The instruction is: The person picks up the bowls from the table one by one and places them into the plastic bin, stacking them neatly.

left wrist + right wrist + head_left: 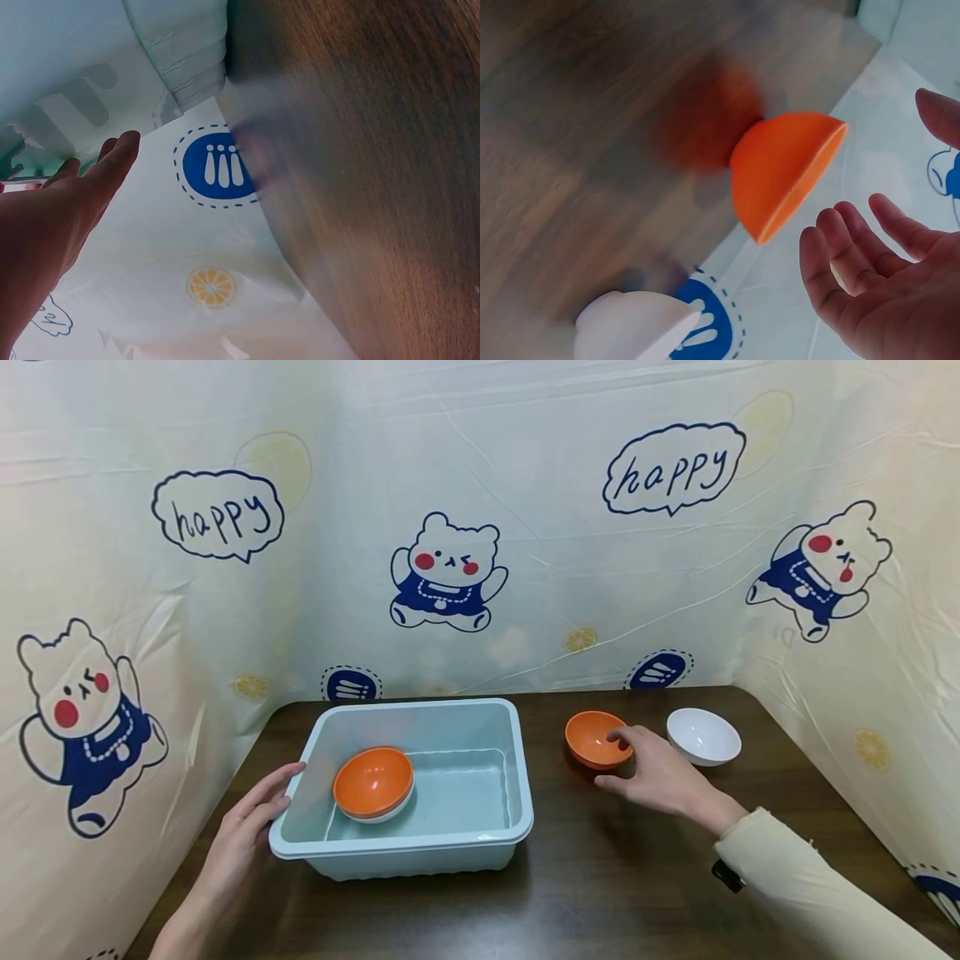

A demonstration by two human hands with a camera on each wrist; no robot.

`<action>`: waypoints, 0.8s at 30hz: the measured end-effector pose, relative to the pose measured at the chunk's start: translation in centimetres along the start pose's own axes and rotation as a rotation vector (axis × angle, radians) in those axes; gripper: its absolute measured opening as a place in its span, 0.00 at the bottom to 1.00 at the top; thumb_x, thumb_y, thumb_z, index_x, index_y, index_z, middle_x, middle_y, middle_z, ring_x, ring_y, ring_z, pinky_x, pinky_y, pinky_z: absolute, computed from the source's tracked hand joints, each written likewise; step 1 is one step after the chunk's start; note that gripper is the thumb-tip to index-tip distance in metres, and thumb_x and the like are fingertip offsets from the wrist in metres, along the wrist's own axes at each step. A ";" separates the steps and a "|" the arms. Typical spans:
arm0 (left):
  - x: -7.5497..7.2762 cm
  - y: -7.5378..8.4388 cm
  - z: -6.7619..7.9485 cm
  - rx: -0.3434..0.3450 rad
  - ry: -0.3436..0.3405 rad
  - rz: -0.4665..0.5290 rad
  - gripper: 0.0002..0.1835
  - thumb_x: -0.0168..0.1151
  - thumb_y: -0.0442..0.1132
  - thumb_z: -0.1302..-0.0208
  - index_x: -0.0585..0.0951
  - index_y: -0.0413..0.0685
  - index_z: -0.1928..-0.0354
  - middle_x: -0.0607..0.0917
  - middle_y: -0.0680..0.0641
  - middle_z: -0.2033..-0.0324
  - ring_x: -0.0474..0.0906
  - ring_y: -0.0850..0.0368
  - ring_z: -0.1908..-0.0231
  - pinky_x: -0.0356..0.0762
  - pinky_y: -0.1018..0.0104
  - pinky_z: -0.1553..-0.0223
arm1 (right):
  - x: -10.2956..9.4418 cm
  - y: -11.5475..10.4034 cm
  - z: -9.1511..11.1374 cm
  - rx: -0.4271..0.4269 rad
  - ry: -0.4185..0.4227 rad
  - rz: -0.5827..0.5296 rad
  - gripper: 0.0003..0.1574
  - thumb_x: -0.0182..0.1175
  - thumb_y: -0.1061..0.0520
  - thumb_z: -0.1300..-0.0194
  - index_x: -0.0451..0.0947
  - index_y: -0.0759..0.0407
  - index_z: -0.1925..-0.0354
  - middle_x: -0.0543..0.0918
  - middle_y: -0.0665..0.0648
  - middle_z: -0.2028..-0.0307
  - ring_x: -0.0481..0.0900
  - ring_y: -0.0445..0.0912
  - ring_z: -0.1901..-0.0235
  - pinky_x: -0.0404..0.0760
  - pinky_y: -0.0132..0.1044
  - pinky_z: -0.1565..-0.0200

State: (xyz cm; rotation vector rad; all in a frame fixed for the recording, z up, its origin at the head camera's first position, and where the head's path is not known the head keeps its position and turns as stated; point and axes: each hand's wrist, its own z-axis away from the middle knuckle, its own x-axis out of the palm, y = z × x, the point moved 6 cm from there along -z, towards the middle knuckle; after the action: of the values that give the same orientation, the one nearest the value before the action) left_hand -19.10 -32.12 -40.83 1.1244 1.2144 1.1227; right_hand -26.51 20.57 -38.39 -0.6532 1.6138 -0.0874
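Observation:
A pale blue plastic tub point(472, 841) holds an orange bowl point(375, 779) nested in a white bowl point(386, 814), at its left side. My left hand point(236, 843) rests its fingertips against the tub's left rim, fingers fairly straight, as the left wrist view also shows. To the right of the tub, another orange bowl point(588, 743) stands upright on the table. My right hand point(663, 777) hovers at its right edge, thumb and fingers spread. In the right wrist view a gap separates those fingers point(851, 244) from the orange bowl point(780, 165).
Another white bowl point(703, 739) stands upright on the dark wooden table point(600, 893), just behind the right hand. A printed cloth curtain point(555, 568) hangs along the table's back and both sides.

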 end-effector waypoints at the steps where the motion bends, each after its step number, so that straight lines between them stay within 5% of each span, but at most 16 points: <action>1: 0.0 0.0 0.0 0.001 0.001 0.003 0.26 0.45 0.48 0.14 0.65 0.55 0.20 0.51 0.37 0.19 0.70 0.67 0.41 0.80 0.68 0.52 | 0.0 0.2 -0.1 0.008 0.000 0.001 0.43 0.76 0.42 0.39 0.76 0.67 0.37 0.82 0.67 0.43 0.81 0.60 0.46 0.80 0.59 0.43; 17: 0.0 0.2 -0.1 0.021 -0.006 -0.006 0.26 0.45 0.48 0.13 0.65 0.55 0.20 0.49 0.37 0.18 0.64 0.61 0.37 0.79 0.69 0.51 | 0.4 2.1 -1.2 0.069 -0.001 0.010 0.51 0.76 0.38 0.40 0.72 0.69 0.33 0.77 0.72 0.37 0.78 0.63 0.43 0.80 0.61 0.43; 24: 0.0 0.0 0.0 0.012 -0.006 0.003 0.26 0.45 0.47 0.13 0.66 0.55 0.20 0.49 0.36 0.19 0.70 0.67 0.41 0.80 0.67 0.52 | 0.5 2.7 -1.7 0.075 0.006 0.010 0.57 0.76 0.34 0.42 0.70 0.70 0.31 0.76 0.73 0.37 0.76 0.64 0.42 0.79 0.63 0.42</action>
State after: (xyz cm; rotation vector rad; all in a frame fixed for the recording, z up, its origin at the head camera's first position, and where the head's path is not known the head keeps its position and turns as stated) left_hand -19.08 -32.12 -40.79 1.1381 1.2169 1.1147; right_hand -29.03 22.10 -39.71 -0.5874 1.6114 -0.1425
